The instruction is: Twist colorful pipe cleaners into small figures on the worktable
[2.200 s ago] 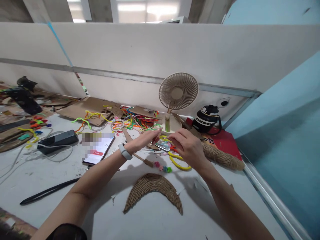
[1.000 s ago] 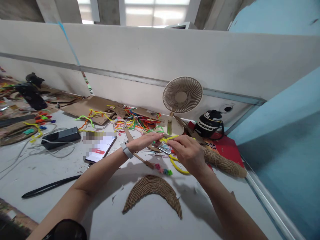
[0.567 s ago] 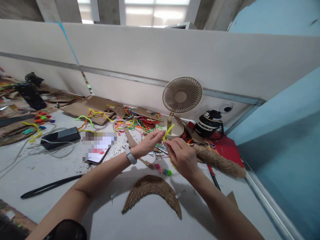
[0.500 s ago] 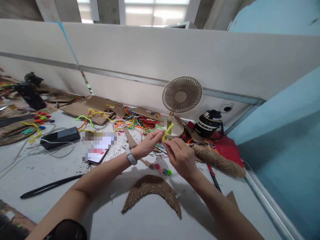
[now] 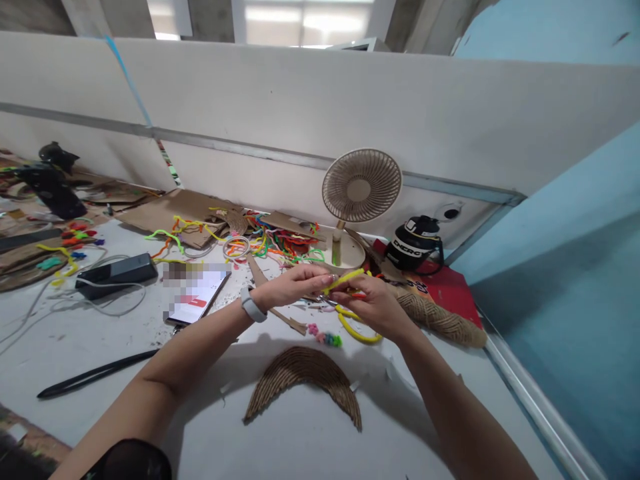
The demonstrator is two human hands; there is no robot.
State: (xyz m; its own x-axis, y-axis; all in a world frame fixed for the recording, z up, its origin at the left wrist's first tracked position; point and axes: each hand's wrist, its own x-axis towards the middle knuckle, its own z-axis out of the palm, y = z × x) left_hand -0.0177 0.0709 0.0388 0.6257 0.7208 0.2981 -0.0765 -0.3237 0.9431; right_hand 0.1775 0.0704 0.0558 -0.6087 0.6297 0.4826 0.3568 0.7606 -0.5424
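Observation:
My left hand (image 5: 303,283) is closed, thumb and fingertips pinching a fuzzy yellow pipe cleaner (image 5: 347,279). Facing it, my right hand (image 5: 377,303) has its fingers curled round scissors with a yellow loop handle (image 5: 361,335); a bit of red shows between the fingers, and the blades are mostly hidden. Its fingertips are also close to the yellow strand, and I cannot tell whether they grip it. Below the hands lie a small row of pink, teal and green pieces (image 5: 325,335) and a brown crescent of coiled cord (image 5: 303,373).
A fan (image 5: 361,187), a black jug (image 5: 414,243) and a roll of twine (image 5: 440,317) stand or lie behind and right. Tangled colourful pipe cleaners (image 5: 280,243) and cardboard (image 5: 170,217) fill the back. A phone (image 5: 197,300), power bank (image 5: 117,275) and black tweezers-like tool (image 5: 97,373) lie left.
My right hand has turned and moved slightly right, bringing the yellow loop handle into view below it. The yellow pipe cleaner, upright before, now slants to the right.

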